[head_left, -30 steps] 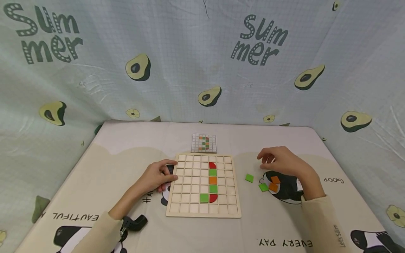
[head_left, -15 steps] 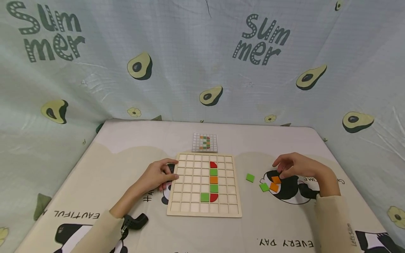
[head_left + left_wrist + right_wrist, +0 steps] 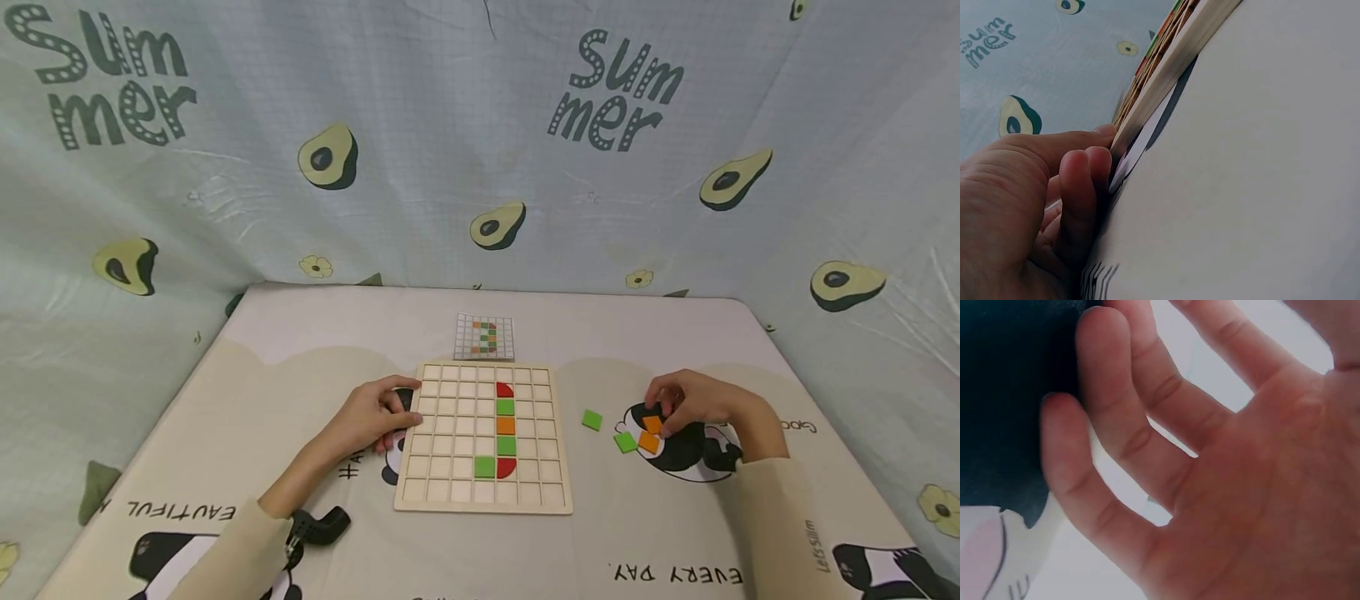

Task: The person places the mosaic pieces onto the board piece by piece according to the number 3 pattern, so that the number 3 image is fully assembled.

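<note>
A square wooden grid board lies on the table, with green, orange and red pieces in several of its cells. My left hand holds the board's left edge, the index finger and thumb on the rim; the left wrist view shows the curled fingers against the board's side. Right of the board, my right hand pinches an orange square tile between thumb and index finger. In the right wrist view the other fingers are loosely bent, and the tile is not visible there.
A second orange tile and a green tile lie just left of the right hand. Another green tile sits nearer the board. Behind the board is a pattern card with a coloured grid. Patterned sheeting hangs at the back.
My right hand has moved rightward and down from above the table to the orange tile, and its thumb and index finger have closed on it. My left hand has stayed at the board.
</note>
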The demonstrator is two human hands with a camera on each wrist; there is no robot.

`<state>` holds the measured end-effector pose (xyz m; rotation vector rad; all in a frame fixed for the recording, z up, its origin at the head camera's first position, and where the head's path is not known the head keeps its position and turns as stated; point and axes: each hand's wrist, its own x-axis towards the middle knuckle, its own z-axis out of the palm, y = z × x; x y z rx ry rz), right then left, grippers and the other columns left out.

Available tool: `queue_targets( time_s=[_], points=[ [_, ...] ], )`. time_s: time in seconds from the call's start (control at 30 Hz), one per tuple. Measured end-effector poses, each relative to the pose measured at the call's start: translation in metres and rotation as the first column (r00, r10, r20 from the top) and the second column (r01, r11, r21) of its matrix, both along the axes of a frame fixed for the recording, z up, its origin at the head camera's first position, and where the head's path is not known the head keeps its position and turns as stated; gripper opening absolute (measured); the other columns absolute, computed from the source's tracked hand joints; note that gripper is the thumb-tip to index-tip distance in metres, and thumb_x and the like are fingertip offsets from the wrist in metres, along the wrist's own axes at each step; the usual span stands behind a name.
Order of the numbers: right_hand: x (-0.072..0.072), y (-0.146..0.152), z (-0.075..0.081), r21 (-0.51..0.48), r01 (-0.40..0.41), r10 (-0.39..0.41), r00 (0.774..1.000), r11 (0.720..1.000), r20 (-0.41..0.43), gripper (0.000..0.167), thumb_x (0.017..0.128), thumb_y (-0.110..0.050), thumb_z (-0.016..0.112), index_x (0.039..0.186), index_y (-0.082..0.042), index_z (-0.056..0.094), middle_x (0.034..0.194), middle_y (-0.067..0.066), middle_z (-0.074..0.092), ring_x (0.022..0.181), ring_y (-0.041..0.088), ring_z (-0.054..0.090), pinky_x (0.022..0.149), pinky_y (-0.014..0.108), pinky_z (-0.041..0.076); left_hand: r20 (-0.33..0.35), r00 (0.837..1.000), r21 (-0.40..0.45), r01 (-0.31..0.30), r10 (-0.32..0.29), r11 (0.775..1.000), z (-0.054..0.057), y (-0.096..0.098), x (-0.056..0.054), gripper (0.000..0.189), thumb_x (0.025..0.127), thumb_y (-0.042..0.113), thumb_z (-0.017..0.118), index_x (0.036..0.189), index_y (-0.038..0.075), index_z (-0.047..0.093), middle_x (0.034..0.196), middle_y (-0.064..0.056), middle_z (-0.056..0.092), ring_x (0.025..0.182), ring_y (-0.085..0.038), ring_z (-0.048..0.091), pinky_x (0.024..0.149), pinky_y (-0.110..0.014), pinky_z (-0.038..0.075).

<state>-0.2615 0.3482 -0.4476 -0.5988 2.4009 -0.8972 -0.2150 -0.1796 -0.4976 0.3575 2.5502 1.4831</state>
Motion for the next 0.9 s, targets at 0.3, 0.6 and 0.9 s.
queue_targets(
  time_s=[0.3,0.6,0.9],
  points=[
    [-0.0033,-0.0064,-0.0044,0.053,0.02,-0.019,0.999,0.998,-0.026,0.032,0.077,-0.005,0.085,0.102,-0.006,0.065,0.076,0.001,0.053,0.074,0.017,0.052,0.062,0.026,0.046,0.005,1.0,0.004,-0.004,0.004,1.0,-0.0011,-0.0018,0.0008,0.058,0.09,0.02,0.082,0.142,0.009,0.059,0.069,-0.003,0.064,0.043,-0.015,0.056,0.039,-0.032,0.05],
    [-0.004,-0.0047,-0.0069,-0.058,-0.035,0.034,0.999,0.998,-0.017,0.031,0.08,-0.002,0.082,0.108,-0.001,0.067,0.08,0.003,0.057,0.075,0.013,0.055,0.065,0.025,0.05,0.005,1.0,0.012,-0.001,0.001,1.0,0.0,-0.0007,-0.0001,0.058,0.09,0.02,0.082,0.142,0.009,0.06,0.069,-0.003,0.064,0.042,-0.014,0.056,0.039,-0.033,0.05],
    [-0.0035,-0.009,-0.0054,-0.045,-0.027,0.026,1.0,0.999,-0.017,0.028,0.079,0.0,0.08,0.105,0.002,0.069,0.08,0.004,0.058,0.075,0.012,0.053,0.067,0.025,0.049,0.008,1.0,0.021,0.006,-0.006,1.0,0.0002,-0.0008,0.0001,0.057,0.09,0.02,0.082,0.141,0.009,0.06,0.07,-0.003,0.063,0.042,-0.014,0.056,0.039,-0.033,0.051]
  ],
)
